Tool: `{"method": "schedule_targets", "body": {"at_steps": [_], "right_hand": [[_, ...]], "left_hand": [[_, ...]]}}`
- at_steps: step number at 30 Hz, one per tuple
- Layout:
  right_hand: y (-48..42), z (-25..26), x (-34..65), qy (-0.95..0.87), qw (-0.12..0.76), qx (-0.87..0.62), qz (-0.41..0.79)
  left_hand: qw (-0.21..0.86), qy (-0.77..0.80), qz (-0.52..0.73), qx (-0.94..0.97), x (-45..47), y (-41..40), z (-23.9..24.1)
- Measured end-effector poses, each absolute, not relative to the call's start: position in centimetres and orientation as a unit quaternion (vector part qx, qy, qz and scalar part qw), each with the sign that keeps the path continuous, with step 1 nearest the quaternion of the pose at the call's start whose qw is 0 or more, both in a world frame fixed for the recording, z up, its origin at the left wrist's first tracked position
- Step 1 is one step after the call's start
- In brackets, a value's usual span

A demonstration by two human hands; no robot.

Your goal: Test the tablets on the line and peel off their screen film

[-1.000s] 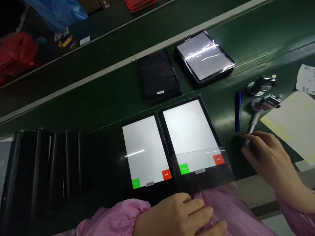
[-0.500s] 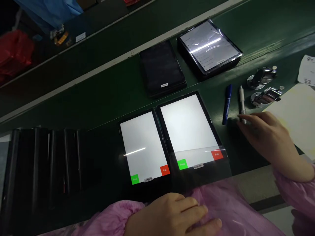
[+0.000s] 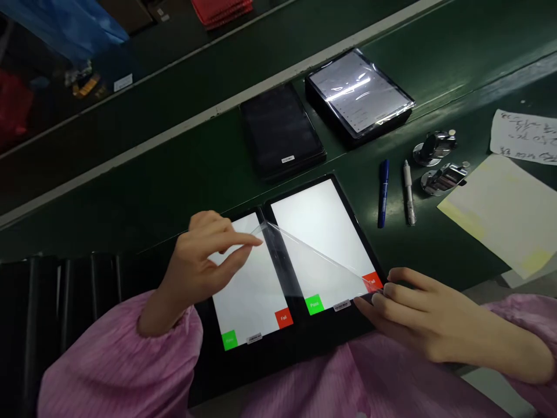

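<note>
Two lit tablets lie side by side in front of me, each with a white screen and green and red buttons. A clear protective film [image 3: 313,255] stretches across the right tablet [image 3: 319,238]. My left hand [image 3: 204,261] pinches the film's upper left corner above the left tablet [image 3: 248,284]. My right hand [image 3: 413,313] pinches the film's lower right corner at the right tablet's bottom edge, near the red button. Both arms wear pink sleeves.
A dark tablet [image 3: 281,130] and a wrapped lit tablet [image 3: 359,93] lie further back on the green belt [image 3: 130,191]. A blue pen [image 3: 383,191], a white pen [image 3: 408,186], two metal clips [image 3: 439,165] and paper sheets [image 3: 500,209] sit right. Black upright tablets [image 3: 73,284] stand at left.
My right hand left the white pen beside the blue pen and came to the right tablet's corner. My left hand rose from my lap and pinched the film's far corner.
</note>
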State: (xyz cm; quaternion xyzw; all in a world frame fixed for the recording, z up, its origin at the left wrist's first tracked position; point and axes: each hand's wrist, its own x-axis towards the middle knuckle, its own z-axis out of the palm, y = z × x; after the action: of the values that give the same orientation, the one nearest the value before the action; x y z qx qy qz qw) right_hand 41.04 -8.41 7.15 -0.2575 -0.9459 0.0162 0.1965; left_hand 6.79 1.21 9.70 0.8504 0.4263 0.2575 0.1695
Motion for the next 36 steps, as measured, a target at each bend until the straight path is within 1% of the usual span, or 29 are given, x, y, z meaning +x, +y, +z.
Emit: {"method": "schedule_targets", "body": {"at_steps": [3,7,9,12,13,14,16,18,20,22,24,26,28,33,36], "right_hand": [[-7.7,7.9,41.7,-0.946,0.186,-0.261,0.048],[-7.5,8.2,41.7,-0.948,0.178,-0.243,0.105],[-6.8,8.0,41.4,-0.95,0.178,-0.229,0.116],[-3.6,7.3,40.6,-0.955,0.198,-0.205,0.087],[-2.1,7.1,40.2,-0.954,0.208,-0.198,0.086],[-0.5,6.9,39.9,-0.951,0.221,-0.193,0.093],[2.3,6.7,38.8,-0.94,0.251,-0.203,0.111],[3.6,7.0,37.2,-0.923,0.283,-0.239,0.105],[2.9,7.6,35.3,-0.921,0.297,-0.235,0.095],[1.0,8.3,33.4,-0.938,0.272,-0.182,0.118],[-0.8,8.6,32.1,-0.958,0.205,-0.129,0.153],[-2.0,8.6,31.6,-0.969,0.146,-0.112,0.165],[-2.5,8.3,31.7,-0.972,0.13,-0.102,0.165],[-0.3,7.3,32.4,-0.949,0.211,-0.121,0.2],[4.7,7.4,33.8,-0.938,0.231,-0.178,0.187]], "left_hand": [[0.239,0.477,0.238,0.812,7.9,3.2,8.9],[0.299,0.52,0.214,0.771,9.3,3.9,7.7],[0.266,0.51,0.2,0.793,10.1,3.4,6.9],[0.146,0.463,0.164,0.859,10.8,2.2,5.7],[0.124,0.446,0.152,0.873,10.7,2.0,5.5],[0.125,0.438,0.139,0.879,10.3,1.9,5.5],[0.16,0.45,0.13,0.869,9.1,2.0,5.6],[0.187,0.47,0.152,0.849,7.5,2.2,6.0],[0.182,0.481,0.19,0.837,6.2,2.2,6.4],[0.166,0.483,0.21,0.834,5.3,1.9,6.5],[0.148,0.484,0.209,0.837,4.6,1.4,6.4],[0.127,0.485,0.205,0.841,3.9,1.0,6.3],[0.108,0.506,0.191,0.834,2.9,0.7,6.1],[0.097,0.57,0.06,0.814,1.0,1.0,5.1],[0.101,0.567,0.057,0.816,1.2,1.4,4.5]]}}
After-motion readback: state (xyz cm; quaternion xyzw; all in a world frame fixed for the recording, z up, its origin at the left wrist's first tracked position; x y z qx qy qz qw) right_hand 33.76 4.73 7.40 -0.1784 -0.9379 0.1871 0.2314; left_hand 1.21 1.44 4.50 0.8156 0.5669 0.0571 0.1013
